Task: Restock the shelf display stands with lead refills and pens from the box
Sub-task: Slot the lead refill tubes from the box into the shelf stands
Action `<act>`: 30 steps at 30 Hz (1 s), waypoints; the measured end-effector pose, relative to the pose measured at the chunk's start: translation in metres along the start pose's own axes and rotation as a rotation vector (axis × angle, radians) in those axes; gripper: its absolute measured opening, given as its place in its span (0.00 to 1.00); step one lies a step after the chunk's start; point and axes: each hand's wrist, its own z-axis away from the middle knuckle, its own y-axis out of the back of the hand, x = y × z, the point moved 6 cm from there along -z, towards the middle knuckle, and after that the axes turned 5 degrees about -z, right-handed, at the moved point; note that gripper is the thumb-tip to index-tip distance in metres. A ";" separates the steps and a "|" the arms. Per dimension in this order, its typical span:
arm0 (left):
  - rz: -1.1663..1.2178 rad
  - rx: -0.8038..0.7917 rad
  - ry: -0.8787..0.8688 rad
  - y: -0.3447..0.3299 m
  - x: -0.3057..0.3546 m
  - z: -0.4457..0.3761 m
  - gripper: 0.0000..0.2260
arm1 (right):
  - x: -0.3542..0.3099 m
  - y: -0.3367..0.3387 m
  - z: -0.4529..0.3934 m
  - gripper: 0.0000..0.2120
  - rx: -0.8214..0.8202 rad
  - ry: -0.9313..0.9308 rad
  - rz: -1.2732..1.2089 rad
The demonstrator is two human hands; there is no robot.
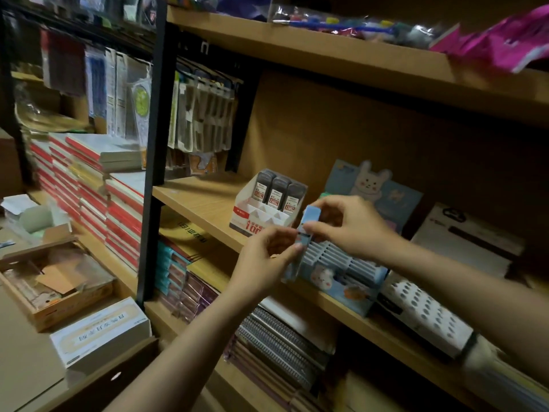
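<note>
On the middle shelf stands a white display stand [261, 212] with three dark lead-refill cases [277, 191] in its back row; its front slots look empty. Right of it is a blue rabbit-print display stand [341, 275] with rows of grey-blue items. Above that stand's left corner, my right hand [350, 224] pinches the top of a small light-blue case [310, 217] from the right. My left hand [267, 254] pinches its lower end from the left. The case tilts slightly and its lower part is hidden by my fingers.
The wooden shelf board [196, 200] has bare room left of the white stand. A white perforated pen holder [427, 313] sits at the right. An open cardboard box [53, 281] and a white box [101, 331] lie at lower left, with stacked notebooks [98, 197] beyond them.
</note>
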 end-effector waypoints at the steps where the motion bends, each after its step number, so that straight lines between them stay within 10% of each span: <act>1: -0.143 0.005 -0.073 -0.005 0.004 0.002 0.11 | 0.005 0.014 0.001 0.09 0.037 -0.032 -0.028; 5: -0.738 -0.028 -0.392 -0.029 0.012 0.015 0.19 | 0.030 0.084 0.003 0.13 0.244 -0.104 0.044; 11: -1.043 -0.216 -0.303 -0.043 -0.024 0.028 0.31 | 0.061 0.091 0.005 0.16 0.260 -0.113 0.363; 30: -1.051 -0.259 -0.320 -0.045 -0.025 0.030 0.32 | 0.064 0.067 -0.009 0.16 0.238 -0.136 0.508</act>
